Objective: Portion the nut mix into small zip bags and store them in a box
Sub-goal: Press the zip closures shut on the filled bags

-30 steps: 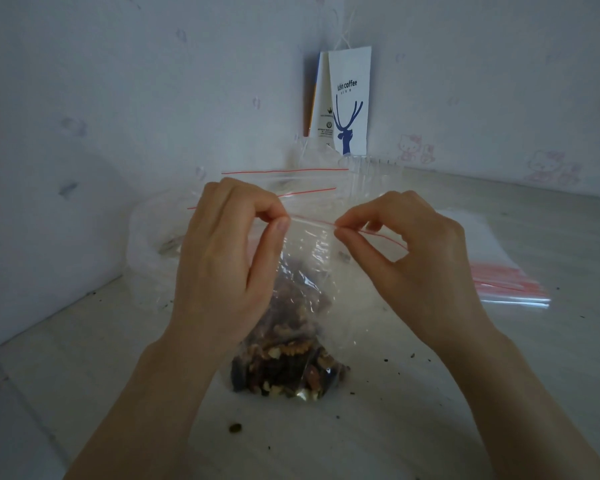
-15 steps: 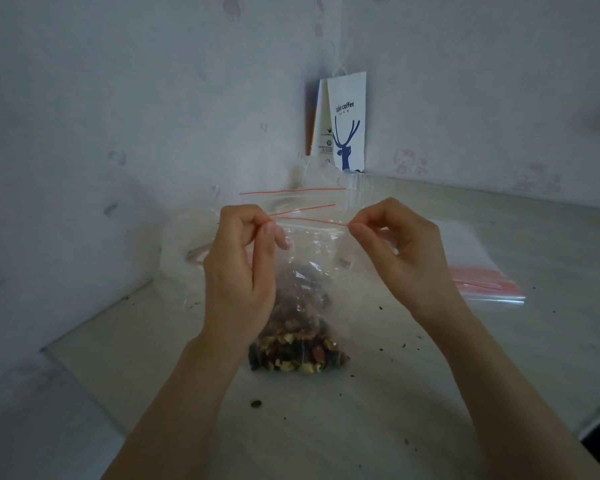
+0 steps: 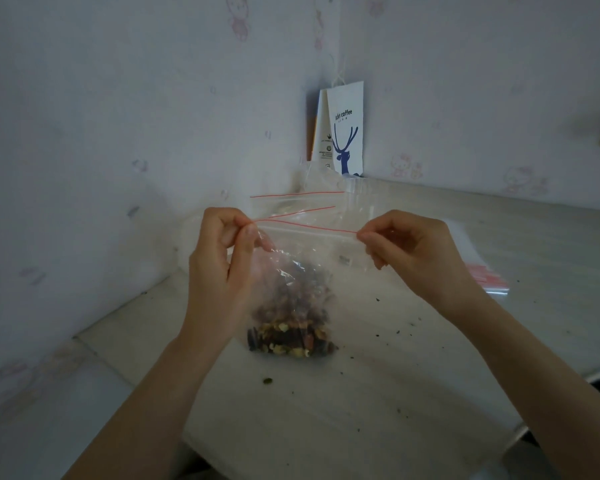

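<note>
Nut mix point(image 3: 291, 337) fills one zip bag point(image 3: 312, 251) upright on the counter point(image 3: 361, 417), my left hand point(image 3: 219, 268) and right hand point(image 3: 413, 251) each pinching a seal end; closing it, more bags and boxing probably remain.

Dim corner; cartoon-cat wallpaper point(image 3: 125, 126); pale counter point(image 3: 499, 237).

nut mix point(image 3: 291, 337) in zip bag point(image 3: 312, 258) on counter point(image 3: 378, 393); paper bag point(image 3: 345, 133) behind.

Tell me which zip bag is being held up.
The nearest zip bag, with nut mix in its bottom: the left hand and right hand pinch the ends of its red strip. The flat stack at right and bags behind are untouched.
</note>
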